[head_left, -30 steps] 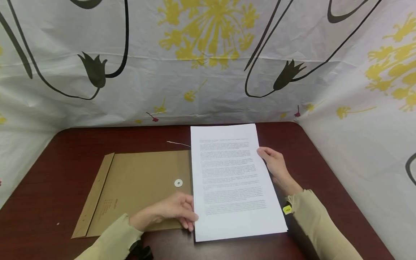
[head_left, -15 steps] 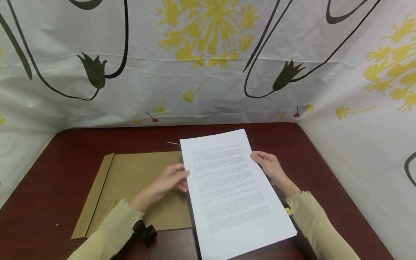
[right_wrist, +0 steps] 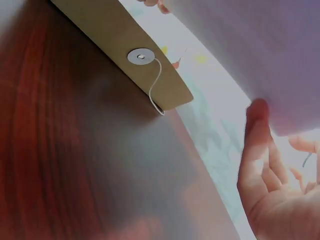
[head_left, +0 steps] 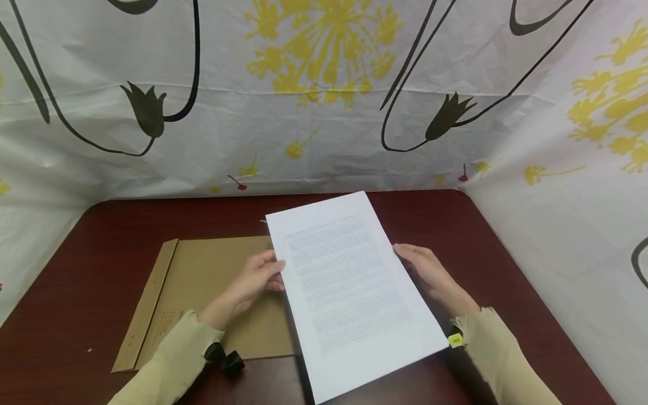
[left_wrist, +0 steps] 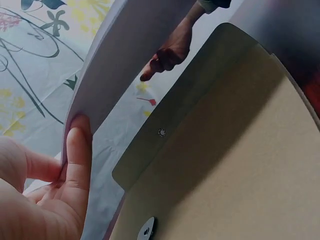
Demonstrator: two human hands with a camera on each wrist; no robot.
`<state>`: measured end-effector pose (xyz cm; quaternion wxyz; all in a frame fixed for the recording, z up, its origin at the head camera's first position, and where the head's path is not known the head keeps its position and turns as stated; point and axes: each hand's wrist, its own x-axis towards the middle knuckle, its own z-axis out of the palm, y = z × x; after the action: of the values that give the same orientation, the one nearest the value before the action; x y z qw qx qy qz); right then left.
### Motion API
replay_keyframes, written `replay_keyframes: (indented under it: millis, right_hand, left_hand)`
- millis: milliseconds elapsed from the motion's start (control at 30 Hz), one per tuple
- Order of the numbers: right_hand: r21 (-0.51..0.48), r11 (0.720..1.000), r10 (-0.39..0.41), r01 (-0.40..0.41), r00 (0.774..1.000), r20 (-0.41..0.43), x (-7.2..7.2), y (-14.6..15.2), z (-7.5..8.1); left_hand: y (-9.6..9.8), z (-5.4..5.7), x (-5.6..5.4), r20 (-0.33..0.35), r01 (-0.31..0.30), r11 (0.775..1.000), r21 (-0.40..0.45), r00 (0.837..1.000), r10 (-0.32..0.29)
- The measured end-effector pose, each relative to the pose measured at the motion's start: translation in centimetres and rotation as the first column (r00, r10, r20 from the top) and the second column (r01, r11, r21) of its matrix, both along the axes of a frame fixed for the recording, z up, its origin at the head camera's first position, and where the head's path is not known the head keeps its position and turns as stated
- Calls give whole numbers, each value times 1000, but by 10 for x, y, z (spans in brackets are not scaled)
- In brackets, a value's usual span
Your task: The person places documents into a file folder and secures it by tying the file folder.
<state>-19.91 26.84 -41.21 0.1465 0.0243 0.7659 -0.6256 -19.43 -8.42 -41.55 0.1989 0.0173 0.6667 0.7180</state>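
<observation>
While the left hand [head_left: 253, 278] reaches in from the lower left with its forearm laid across the brown string-tie envelope [head_left: 202, 298], its thumb and fingers pinch the left long edge of a stack of printed sheets [head_left: 344, 287]; the left wrist view shows the thumb [left_wrist: 77, 165] lying flat along that edge with the other fingers behind it. The right hand [head_left: 430, 275] comes in from the lower right, palm turned toward the stack, and meets the right long edge. In the right wrist view its thumb [right_wrist: 255, 130] stands against the underside of the paper and the fingers spread loosely, so it supports the edge rather than clamping it. The stack is lifted off the dark red table [head_left: 486, 242], tilted, with its far end turned to the left and its near corner low by the right sleeve [head_left: 501, 354]. It hangs partly over the envelope's right end. The envelope lies flat on the table, its flap [head_left: 147, 304] open to the left, and its round fastener disc [right_wrist: 141, 56] with a thin string [right_wrist: 156, 87] shows in the right wrist view. A flower-printed cloth [head_left: 324, 95] stands behind and to the right of the table.
</observation>
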Motion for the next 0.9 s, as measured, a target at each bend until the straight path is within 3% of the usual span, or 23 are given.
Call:
replay_keyframes:
  millis: [133,233,300,400,467,533,667,767,900]
  right_hand:
    - [-61,993,98,-97,995,11,10,18,1]
    - [-207,962,178,-177,984,-13,17,32,0]
    - [-346,908,236,-238,971,-48,22,38,-2]
    - [-531,793,304,-300,949,-83,27,38,-5]
    - [-595,752,302,-283,951,-70,31,35,-6]
    - [-591,769,273,-244,961,-41,35,29,-6]
    - [-454,880,158,-142,987,-3,43,15,-3]
    - [-322,945,67,-65,998,-6,46,4,-1]
    - [-179,983,-36,29,999,-34,48,-8,0]
  left_hand:
    - [-3,-1,-1,18,-84,996,43,996,84]
    - [-4,-1,-1,15,-130,990,55,992,129]
    - [-4,0,-1,11,-159,986,54,987,158]
    - [-3,0,0,13,-193,979,66,981,193]
    - [-1,0,1,16,-207,975,77,978,207]
    - [2,0,2,22,-206,975,85,979,205]
    - [8,-2,5,35,-193,978,83,981,191]
    - [12,-4,8,44,-188,977,99,982,184]
    - [15,-6,12,48,-183,974,135,983,178]
